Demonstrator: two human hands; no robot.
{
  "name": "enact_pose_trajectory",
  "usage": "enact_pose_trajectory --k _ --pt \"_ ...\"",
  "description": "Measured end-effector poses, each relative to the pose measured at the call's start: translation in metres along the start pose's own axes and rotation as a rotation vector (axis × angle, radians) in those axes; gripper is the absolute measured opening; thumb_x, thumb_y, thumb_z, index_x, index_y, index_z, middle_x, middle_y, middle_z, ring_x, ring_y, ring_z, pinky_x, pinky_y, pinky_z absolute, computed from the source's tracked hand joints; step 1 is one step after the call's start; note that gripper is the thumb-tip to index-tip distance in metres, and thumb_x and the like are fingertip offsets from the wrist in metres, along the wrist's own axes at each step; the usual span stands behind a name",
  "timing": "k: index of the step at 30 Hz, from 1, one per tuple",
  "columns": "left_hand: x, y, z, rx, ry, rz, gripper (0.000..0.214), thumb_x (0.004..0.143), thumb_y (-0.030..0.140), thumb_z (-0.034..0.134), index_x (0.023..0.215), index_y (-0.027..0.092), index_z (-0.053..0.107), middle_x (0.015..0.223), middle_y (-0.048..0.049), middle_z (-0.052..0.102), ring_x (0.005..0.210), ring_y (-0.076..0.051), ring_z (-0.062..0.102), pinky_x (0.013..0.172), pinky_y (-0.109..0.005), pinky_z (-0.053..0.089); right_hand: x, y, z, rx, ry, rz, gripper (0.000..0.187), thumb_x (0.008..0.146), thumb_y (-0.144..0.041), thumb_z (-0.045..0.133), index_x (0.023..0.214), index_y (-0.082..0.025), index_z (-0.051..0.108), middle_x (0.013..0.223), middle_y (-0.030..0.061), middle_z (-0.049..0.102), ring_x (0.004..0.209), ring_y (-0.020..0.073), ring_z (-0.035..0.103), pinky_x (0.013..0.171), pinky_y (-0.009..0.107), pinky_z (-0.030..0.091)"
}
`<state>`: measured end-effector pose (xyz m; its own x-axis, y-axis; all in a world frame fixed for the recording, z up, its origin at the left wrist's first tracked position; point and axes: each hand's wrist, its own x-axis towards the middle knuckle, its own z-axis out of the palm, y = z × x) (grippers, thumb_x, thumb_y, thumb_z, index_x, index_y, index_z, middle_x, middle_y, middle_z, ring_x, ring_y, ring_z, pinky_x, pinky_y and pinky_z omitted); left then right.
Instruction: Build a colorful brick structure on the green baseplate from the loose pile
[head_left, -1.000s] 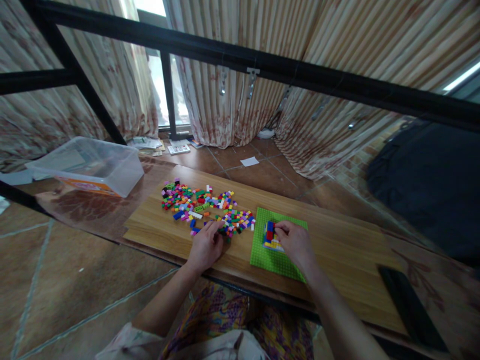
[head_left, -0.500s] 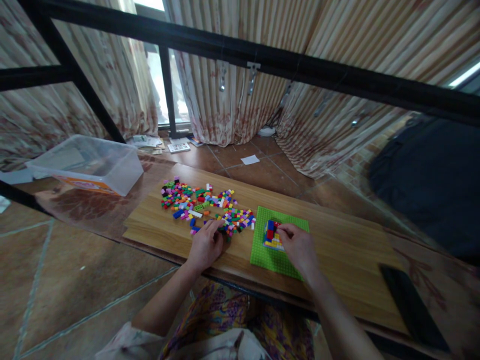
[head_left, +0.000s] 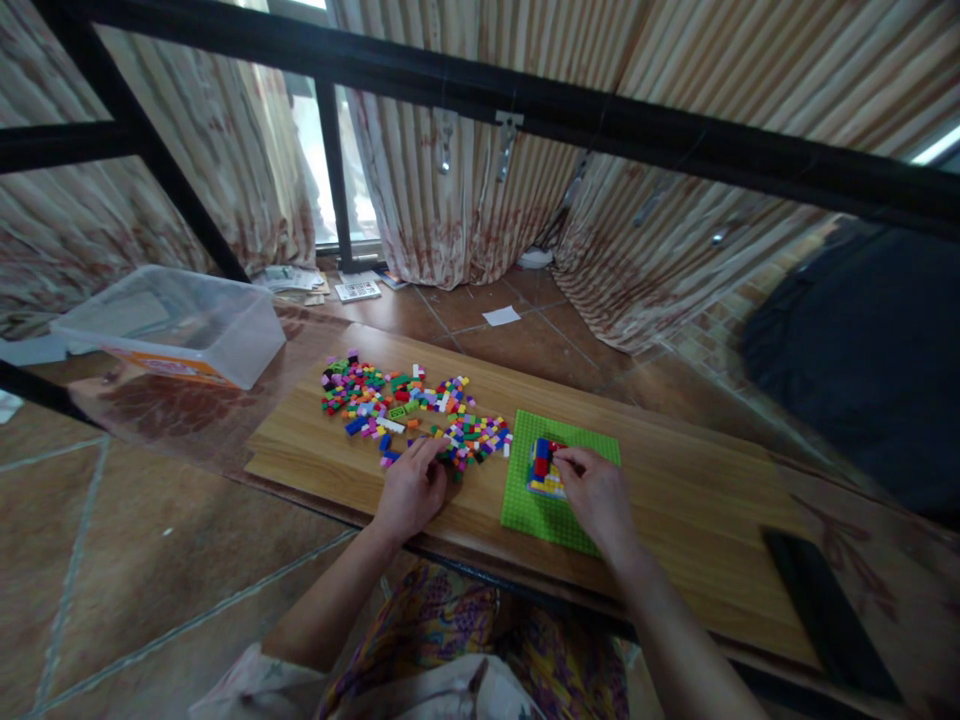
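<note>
A green baseplate (head_left: 547, 515) lies on a wooden board (head_left: 690, 520). On it stands a small multicoloured brick build (head_left: 541, 470) with blue and red bricks on top. My right hand (head_left: 596, 492) rests on the plate, its fingertips pinched against the build's right side. A heap of small loose bricks (head_left: 409, 410) in many colours spreads over the board's left half. My left hand (head_left: 411, 487) lies at the heap's near edge, fingers curled down onto the bricks; whether it holds one is hidden.
A clear plastic tub (head_left: 176, 325) stands at the far left on the glass tabletop. A black flat object (head_left: 829, 610) lies at the right near edge. A black metal frame bar (head_left: 525, 100) crosses overhead. Curtains and tiled floor lie beyond.
My right hand has shifted slightly along the build's right side, uncovering the red brick on top. My left hand stays at the heap's edge.
</note>
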<state>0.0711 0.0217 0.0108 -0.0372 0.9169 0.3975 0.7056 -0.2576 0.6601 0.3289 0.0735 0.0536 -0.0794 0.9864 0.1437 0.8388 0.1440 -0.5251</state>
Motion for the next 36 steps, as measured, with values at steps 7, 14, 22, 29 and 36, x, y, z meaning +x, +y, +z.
enact_pose_trajectory --k 7,14,22,29,36 --pt "0.001 0.002 -0.002 -0.001 -0.018 -0.008 0.037 0.078 0.005 0.047 0.110 0.019 0.056 0.106 -0.0068 0.064 0.099 -0.018 0.061 0.086 -0.031 0.052 0.001 -0.005 -0.004 -0.247 -0.082 -0.165 0.031 0.088 -0.023 0.039 0.082 -0.022 0.068 0.084 0.0056 0.068 0.074 0.0176 0.060 0.069 0.027 0.040" --pt "0.000 0.000 0.000 0.010 -0.020 0.012 0.037 0.078 0.005 0.047 0.111 0.020 0.056 0.106 -0.0061 0.064 0.099 -0.018 0.061 0.086 -0.031 0.052 0.005 -0.021 -0.010 -0.526 -0.229 -0.266 0.026 0.084 -0.008 0.041 0.081 -0.020 0.063 0.084 0.0065 0.065 0.074 0.0180 0.058 0.065 0.027 0.036" --pt "0.000 0.000 0.000 0.017 -0.008 0.001 0.038 0.076 0.004 0.049 0.109 0.020 0.058 0.101 -0.0053 0.064 0.093 -0.018 0.062 0.084 -0.031 0.053 -0.004 -0.037 -0.007 -0.373 -0.120 -0.242 0.025 0.089 -0.013 0.041 0.083 -0.020 0.064 0.083 0.0063 0.063 0.077 0.0181 0.058 0.070 0.028 0.040" --pt "0.000 -0.003 0.001 0.005 0.000 0.009 0.041 0.075 0.003 0.048 0.112 0.020 0.057 0.098 -0.0050 0.063 0.091 -0.017 0.061 0.085 -0.032 0.052 -0.018 -0.075 0.035 -0.094 -0.214 -0.319 0.025 0.089 -0.015 0.044 0.102 -0.022 0.065 0.098 0.0052 0.066 0.092 0.0177 0.060 0.082 0.028 0.044" --pt "-0.001 -0.003 0.003 -0.010 -0.005 0.006 0.042 0.074 0.001 0.047 0.110 0.019 0.057 0.100 -0.0063 0.064 0.089 -0.017 0.061 0.082 -0.032 0.052 -0.011 -0.079 0.056 -0.177 -0.248 -0.271 0.027 0.088 -0.015 0.047 0.110 -0.021 0.062 0.106 0.0084 0.065 0.099 0.0201 0.060 0.087 0.031 0.044"
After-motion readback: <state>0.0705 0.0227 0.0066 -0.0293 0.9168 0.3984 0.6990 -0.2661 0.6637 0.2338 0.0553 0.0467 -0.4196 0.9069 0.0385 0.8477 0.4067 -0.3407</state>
